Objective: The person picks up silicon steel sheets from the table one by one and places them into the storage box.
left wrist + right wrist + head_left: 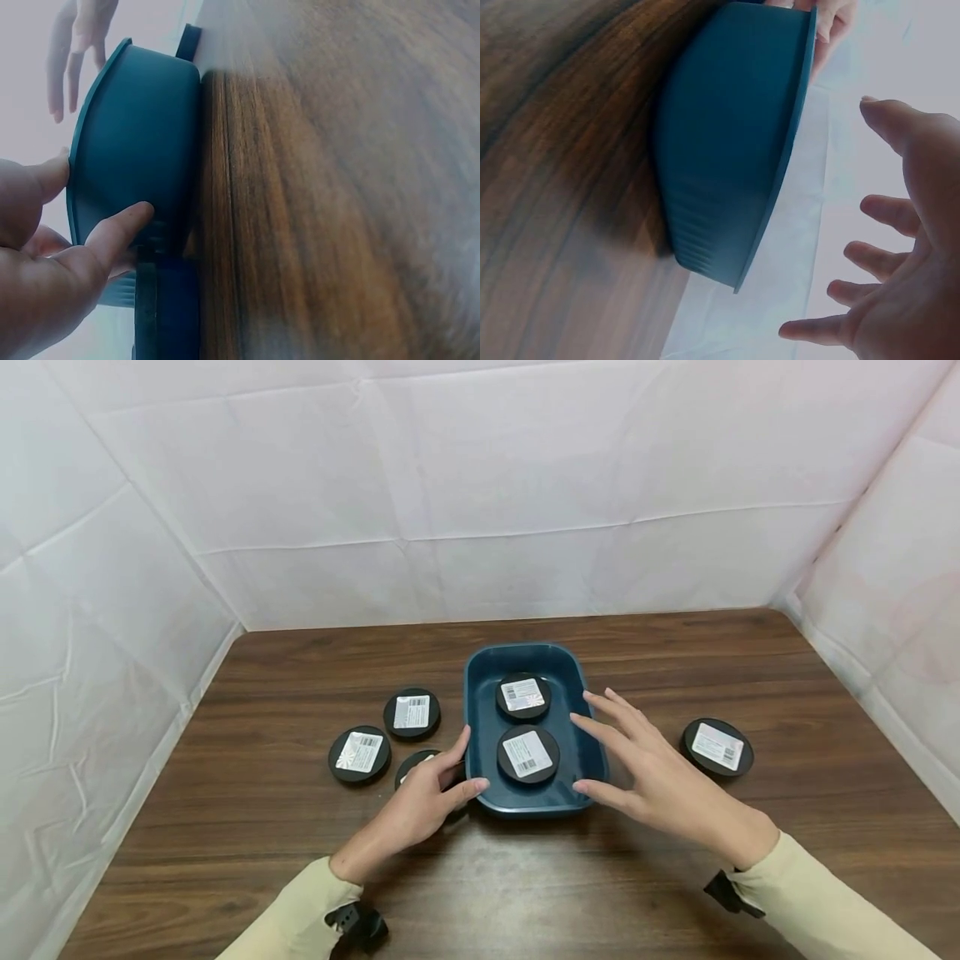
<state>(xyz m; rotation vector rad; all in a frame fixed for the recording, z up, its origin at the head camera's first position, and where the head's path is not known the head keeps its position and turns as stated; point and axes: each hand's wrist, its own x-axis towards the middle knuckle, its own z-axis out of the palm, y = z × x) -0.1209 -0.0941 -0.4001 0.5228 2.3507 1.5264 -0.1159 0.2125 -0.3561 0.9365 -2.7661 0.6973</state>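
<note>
A blue plastic tray [525,656] stands on the table. Inside it lie two flat black discs with white labels, the far disc [523,697] and the near disc [528,755]. My left hand [420,797] grips the tray's left side, thumb at the rim and fingers against the outer wall, as the left wrist view shows. Over the right rim my right hand [648,768] hovers, fingers spread, holding nothing; in the right wrist view it is apart from the tray [727,135]. One labelled disc [408,767] is partly hidden behind my left hand.
Left of the tray lie two more labelled black discs, one farther back [412,714] and one at the outer left [360,755]. Another disc [717,748] lies to the right. White sheeting [510,485] hangs behind and beside the brown wooden table [262,793].
</note>
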